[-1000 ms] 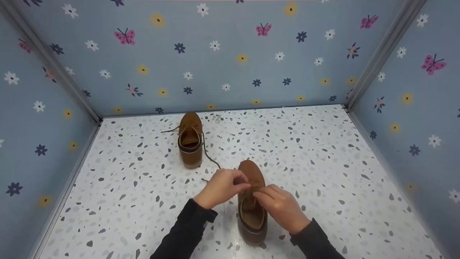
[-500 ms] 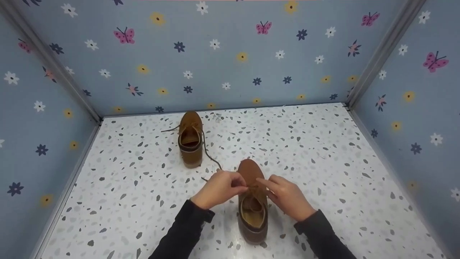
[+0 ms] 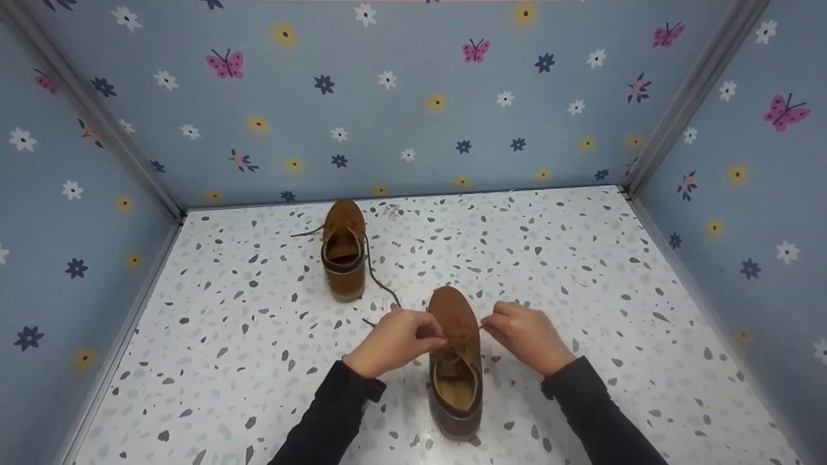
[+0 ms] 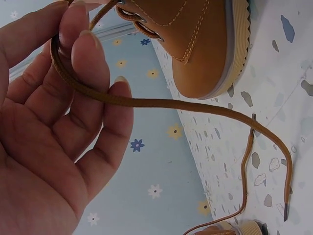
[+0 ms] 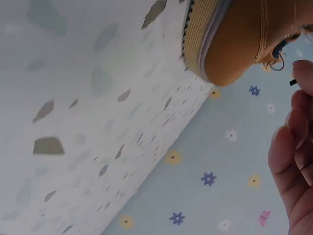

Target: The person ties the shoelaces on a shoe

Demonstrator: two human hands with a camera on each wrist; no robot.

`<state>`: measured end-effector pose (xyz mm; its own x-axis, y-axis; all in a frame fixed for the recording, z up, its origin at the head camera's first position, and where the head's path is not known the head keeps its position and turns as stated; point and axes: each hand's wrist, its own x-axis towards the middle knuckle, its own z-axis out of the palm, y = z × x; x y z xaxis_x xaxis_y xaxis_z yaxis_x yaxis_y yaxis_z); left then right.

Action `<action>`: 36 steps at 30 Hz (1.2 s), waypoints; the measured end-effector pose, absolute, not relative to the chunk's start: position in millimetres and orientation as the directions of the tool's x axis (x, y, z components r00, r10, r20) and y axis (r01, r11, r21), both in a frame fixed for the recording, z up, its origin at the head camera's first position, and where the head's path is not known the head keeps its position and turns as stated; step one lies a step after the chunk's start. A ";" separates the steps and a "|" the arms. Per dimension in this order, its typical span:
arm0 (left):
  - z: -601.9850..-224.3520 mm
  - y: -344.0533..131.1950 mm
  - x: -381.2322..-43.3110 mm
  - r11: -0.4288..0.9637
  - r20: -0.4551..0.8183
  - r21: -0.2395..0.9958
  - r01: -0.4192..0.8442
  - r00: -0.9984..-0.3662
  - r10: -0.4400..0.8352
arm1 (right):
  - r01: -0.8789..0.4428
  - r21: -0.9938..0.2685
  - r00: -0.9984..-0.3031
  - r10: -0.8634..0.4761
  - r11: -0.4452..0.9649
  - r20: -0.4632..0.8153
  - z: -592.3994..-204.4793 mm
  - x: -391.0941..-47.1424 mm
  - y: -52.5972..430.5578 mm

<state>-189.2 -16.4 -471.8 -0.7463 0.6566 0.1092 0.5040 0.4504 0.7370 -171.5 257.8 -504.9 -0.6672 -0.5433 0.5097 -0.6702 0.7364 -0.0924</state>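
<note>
A brown lace-up shoe [image 3: 455, 387] stands on the floor between my hands, its toe pointing away from me. My left hand [image 3: 397, 339] is at its left side, and the fingertips pinch a brown shoelace [image 4: 195, 105]. From that pinch the lace curves across the fingers, and its dark-tipped end hangs free. To the right of the shoe, my right hand [image 3: 526, 332] pinches the other lace end, whose dark tip [image 5: 293, 82] pokes out from the fingers in the right wrist view. Part of the lacing is hidden by the left fingers in the head view.
A second brown shoe [image 3: 345, 284] stands farther off to the left, near the back wall, with its loose lace [image 3: 381, 282] trailing toward my left hand. Blue flowered panels [image 3: 413, 129] enclose the speckled white floor [image 3: 568, 258] at the back and sides.
My right hand has moved off the shoe's lacing to the right, taking hold of a lace end and drawing it outward. My left hand has stayed nearly in place, still pinching.
</note>
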 end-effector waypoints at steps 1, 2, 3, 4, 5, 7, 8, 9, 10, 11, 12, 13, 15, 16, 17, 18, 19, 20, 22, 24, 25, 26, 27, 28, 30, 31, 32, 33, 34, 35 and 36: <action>-472.3 -17.0 -189.4 0.453 0.106 0.737 0.501 -0.748 0.655 | -0.625 -0.113 -0.708 -0.499 0.773 0.499 -504.2 -172.9 266.5; -473.2 -17.7 -189.9 0.455 0.103 0.738 0.498 -0.750 0.653 | -0.568 -0.126 -0.751 -0.450 0.813 0.484 -503.6 -174.3 275.8; -474.3 -18.4 -190.3 0.460 0.100 0.737 0.495 -0.753 0.650 | -0.505 -0.147 -0.797 -0.394 0.851 0.458 -503.2 -175.3 285.6; -475.1 -19.2 -190.4 0.464 0.097 0.737 0.491 -0.757 0.647 | -0.436 -0.164 -0.840 -0.336 0.885 0.426 -503.3 -176.2 295.6; -476.3 -20.1 -190.6 0.466 0.095 0.738 0.488 -0.759 0.644 | -0.364 -0.181 -0.881 -0.274 0.914 0.387 -503.4 -176.4 305.2; -478.3 -21.9 -190.9 0.470 0.092 0.739 0.484 -0.763 0.640 | -0.231 -0.201 -0.942 -0.167 0.952 0.290 -503.9 -175.7 321.1; -479.0 -22.6 -190.8 0.471 0.089 0.739 0.481 -0.764 0.640 | -0.187 -0.207 -0.962 -0.136 0.960 0.238 -504.4 -174.5 326.4; -479.6 -23.1 -190.6 0.475 0.085 0.738 0.480 -0.764 0.640 | -0.162 -0.215 -0.976 -0.123 0.963 0.180 -504.6 -173.0 328.7; -479.9 -23.5 -190.5 0.476 0.083 0.738 0.479 -0.763 0.641 | -0.154 -0.224 -0.983 -0.125 0.962 0.138 -505.2 -171.0 328.0; -480.4 -23.8 -190.4 0.479 0.079 0.736 0.478 -0.763 0.641 | -0.166 -0.242 -0.984 -0.144 0.956 0.107 -505.2 -168.3 323.8; -480.7 -24.0 -190.2 0.482 0.073 0.736 0.475 -0.764 0.641 | -0.200 -0.264 -0.979 -0.179 0.944 0.100 -505.7 -164.8 316.5; -480.9 -24.2 -190.0 0.486 0.067 0.735 0.472 -0.765 0.641 | -0.254 -0.285 -0.966 -0.231 0.924 0.112 -505.6 -161.1 306.9; -481.7 -24.3 -190.0 0.494 0.061 0.730 0.473 -0.765 0.641 | -0.386 -0.313 -0.922 -0.348 0.868 0.171 -505.2 -154.5 284.0; -481.9 -24.4 -189.8 0.495 0.060 0.728 0.475 -0.763 0.643 | -0.458 -0.313 -0.887 -0.404 0.832 0.223 -505.3 -151.7 273.0; -482.7 -24.6 -190.0 0.495 0.062 0.724 0.481 -0.760 0.647 | -0.526 -0.307 -0.847 -0.455 0.793 0.275 -505.3 -149.6 263.0; -483.4 -24.7 -190.2 0.493 0.069 0.719 0.490 -0.756 0.651 | -0.583 -0.291 -0.806 -0.496 0.759 0.322 -505.8 -147.9 254.6; -484.2 -24.8 -190.3 0.490 0.077 0.714 0.500 -0.752 0.655 | -0.629 -0.278 -0.770 -0.530 0.726 0.357 -506.0 -147.5 248.3; -484.8 -25.0 -190.4 0.486 0.084 0.710 0.509 -0.747 0.660 | -0.659 -0.270 -0.742 -0.548 0.702 0.386 -506.8 -147.4 243.3; -486.2 -25.4 -190.4 0.479 0.091 0.708 0.519 -0.739 0.667 | -0.702 -0.248 -0.695 -0.566 0.668 0.442 -509.3 -147.9 237.3; -487.5 -25.9 -190.3 0.476 0.093 0.706 0.524 -0.735 0.672 | -0.719 -0.229 -0.670 -0.567 0.656 0.480 -511.7 -148.1 235.0; -487.8 -26.2 -190.1 0.476 0.091 0.707 0.524 -0.734 0.673 | -0.723 -0.220 -0.662 -0.566 0.655 0.491 -512.3 -148.1 234.7; -488.1 -26.6 -190.0 0.477 0.087 0.708 0.521 -0.734 0.673 | -0.724 -0.212 -0.658 -0.564 0.656 0.499 -512.9 -148.2 234.7; -488.5 -27.0 -190.0 0.480 0.084 0.708 0.518 -0.736 0.672 | -0.723 -0.207 -0.658 -0.564 0.660 0.499 -513.1 -148.2 234.9; -488.5 -27.4 -189.9 0.483 0.080 0.707 0.516 -0.738 0.670 | -0.719 -0.202 -0.661 -0.565 0.665 0.493 -512.9 -148.1 235.2; -488.9 -28.3 -189.9 0.490 0.079 0.703 0.516 -0.741 0.667 | -0.707 -0.206 -0.677 -0.566 0.676 0.470 -512.2 -147.9 236.1; -489.0 -28.7 -189.8 0.492 0.078 0.702 0.514 -0.743 0.665 | -0.699 -0.213 -0.690 -0.566 0.683 0.452 -511.8 -147.5 236.6; -489.2 -29.2 -189.7 0.495 0.075 0.702 0.511 -0.744 0.663 | -0.690 -0.221 -0.703 -0.566 0.689 0.432 -511.5 -147.1 237.0; -489.2 -29.7 -189.4 0.498 0.072 0.700 0.511 -0.746 0.663 | -0.680 -0.227 -0.716 -0.565 0.697 0.410 -511.0 -146.5 237.4; -489.1 -30.1 -189.2 0.500 0.070 0.700 0.509 -0.746 0.662 | -0.672 -0.233 -0.726 -0.565 0.703 0.391 -510.6 -146.0 237.6; -489.4 -30.5 -189.1 0.501 0.070 0.700 0.509 -0.747 0.661 | -0.665 -0.239 -0.735 -0.564 0.707 0.376 -510.4 -145.6 237.6; -489.4 -30.9 -188.7 0.502 0.068 0.701 0.506 -0.748 0.660 | -0.662 -0.238 -0.739 -0.565 0.711 0.367 -510.4 -145.3 237.6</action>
